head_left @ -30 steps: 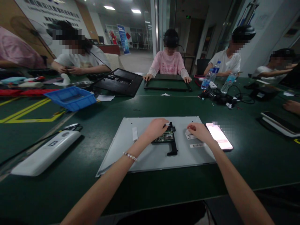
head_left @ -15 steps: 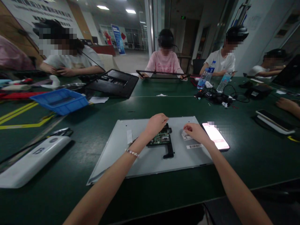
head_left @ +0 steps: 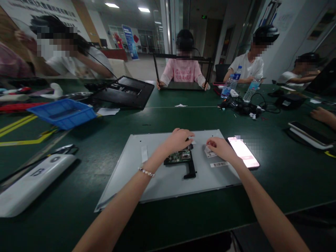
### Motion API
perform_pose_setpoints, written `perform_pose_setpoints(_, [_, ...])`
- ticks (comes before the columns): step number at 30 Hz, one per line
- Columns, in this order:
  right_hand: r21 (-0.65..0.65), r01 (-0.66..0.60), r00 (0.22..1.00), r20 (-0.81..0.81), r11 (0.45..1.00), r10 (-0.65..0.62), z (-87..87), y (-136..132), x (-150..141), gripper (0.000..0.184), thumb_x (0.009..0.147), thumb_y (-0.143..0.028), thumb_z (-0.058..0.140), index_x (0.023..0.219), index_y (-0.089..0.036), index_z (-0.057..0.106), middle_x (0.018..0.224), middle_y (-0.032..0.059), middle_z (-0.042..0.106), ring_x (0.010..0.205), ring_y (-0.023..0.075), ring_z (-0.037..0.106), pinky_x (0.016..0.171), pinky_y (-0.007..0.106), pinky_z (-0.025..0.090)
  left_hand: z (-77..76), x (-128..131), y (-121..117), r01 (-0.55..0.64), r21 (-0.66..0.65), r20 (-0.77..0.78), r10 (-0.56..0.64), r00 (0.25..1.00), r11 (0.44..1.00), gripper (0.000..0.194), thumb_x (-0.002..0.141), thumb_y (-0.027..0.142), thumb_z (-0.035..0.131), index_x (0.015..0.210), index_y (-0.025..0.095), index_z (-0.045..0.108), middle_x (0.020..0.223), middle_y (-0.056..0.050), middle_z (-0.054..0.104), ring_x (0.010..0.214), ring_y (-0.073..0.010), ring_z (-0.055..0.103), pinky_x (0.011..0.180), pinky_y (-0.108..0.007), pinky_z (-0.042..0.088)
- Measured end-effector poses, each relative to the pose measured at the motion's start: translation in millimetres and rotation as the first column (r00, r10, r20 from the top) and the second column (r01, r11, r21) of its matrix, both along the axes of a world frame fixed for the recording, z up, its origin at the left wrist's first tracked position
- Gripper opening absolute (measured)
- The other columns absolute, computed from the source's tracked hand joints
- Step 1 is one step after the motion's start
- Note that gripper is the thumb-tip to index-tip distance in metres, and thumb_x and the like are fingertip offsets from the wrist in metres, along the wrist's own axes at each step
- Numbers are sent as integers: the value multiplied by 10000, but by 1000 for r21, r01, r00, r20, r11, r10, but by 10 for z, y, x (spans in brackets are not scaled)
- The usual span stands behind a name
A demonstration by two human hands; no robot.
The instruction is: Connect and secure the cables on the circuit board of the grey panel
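Observation:
A grey metal panel [head_left: 162,175] lies flat on the green table in front of me. On it sits a green circuit board [head_left: 178,157] with a black bracket [head_left: 190,169]. My left hand [head_left: 178,139], with a bead bracelet on the wrist, rests curled over the far end of the board, fingers closed at its top edge. My right hand [head_left: 219,147] lies on the panel to the right, fingers bent over a small white label [head_left: 208,151]. A barcode sticker [head_left: 219,163] lies just below it.
A lit phone [head_left: 243,152] lies at the panel's right edge. A white casing [head_left: 28,183] sits at left, a blue bin [head_left: 63,112] behind it. Several people sit around the table; the one opposite holds a black frame [head_left: 182,71] upright. Bottles and cables [head_left: 244,105] lie at far right.
My left hand has shifted slightly right over the board's far end. The person opposite has raised the black frame from flat to upright. My view has drifted left.

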State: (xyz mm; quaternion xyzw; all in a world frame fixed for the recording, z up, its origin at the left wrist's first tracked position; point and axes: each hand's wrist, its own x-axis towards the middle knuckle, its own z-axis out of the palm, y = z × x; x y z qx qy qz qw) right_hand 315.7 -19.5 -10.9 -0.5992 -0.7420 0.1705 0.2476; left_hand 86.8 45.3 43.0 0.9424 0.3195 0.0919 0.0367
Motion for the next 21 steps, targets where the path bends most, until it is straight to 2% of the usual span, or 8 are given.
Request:
perform_pose_setpoints(4, [8, 17, 999, 30, 1000, -18, -12, 2, 0, 151, 819, -190, 514, 909, -190, 635, 834, 30, 613, 729, 140, 571, 709, 269, 428, 252, -272, 108, -134, -2, -116, 133, 984, 991, 336, 865, 314, 452, 1129, 197, 623, 1164, -69, 632, 1036, -225, 579, 881, -297, 396])
perform_pose_setpoints(6, [38, 21, 998, 51, 999, -23, -17, -3, -9, 156, 826, -181, 503, 903, -184, 639, 873, 43, 611, 752, 143, 575, 738, 277, 433, 339, -441, 167, -190, -65, -164, 177, 970, 980, 341, 839, 317, 480, 1116, 189, 633, 1143, -69, 641, 998, -219, 592, 842, -268, 414])
perform_pose_setpoints(9, [115, 38, 996, 75, 993, -47, -6, -17, -55, 170, 836, -184, 500, 925, -179, 644, 959, 69, 608, 848, 166, 578, 813, 303, 430, 400, -667, 241, -207, -172, -234, 164, 958, 963, 364, 789, 323, 526, 1103, 177, 638, 1097, -62, 660, 948, -204, 604, 795, -242, 427])
perform_pose_setpoints(12, [191, 11, 997, 70, 982, -25, 28, -29, -158, 200, 848, -217, 513, 1003, -193, 637, 1034, 76, 605, 987, 195, 550, 881, 329, 414, 391, -793, 284, -209, -248, -290, 134, 948, 946, 376, 733, 326, 579, 1075, 182, 640, 1054, -48, 673, 903, -188, 612, 758, -226, 430])
perform_pose_setpoints(15, [211, -32, 998, 61, 977, 20, 53, -13, -311, 225, 857, -264, 528, 1049, -204, 628, 1060, 70, 610, 1009, 197, 544, 887, 336, 418, 346, -807, 298, -196, -306, -332, 89, 939, 932, 368, 699, 345, 621, 1030, 185, 645, 993, -42, 685, 842, -179, 619, 714, -219, 430])
perform_pose_setpoints(21, [192, -81, 981, 189, 978, 44, 57, 91, -610, 223, 879, -255, 508, 1053, -213, 641, 1025, 82, 640, 990, 213, 564, 838, 325, 428, 227, -740, 332, -183, -252, -349, 87, 933, 950, 337, 683, 311, 627, 999, 196, 650, 892, -36, 695, 761, -172, 616, 631, -212, 415])
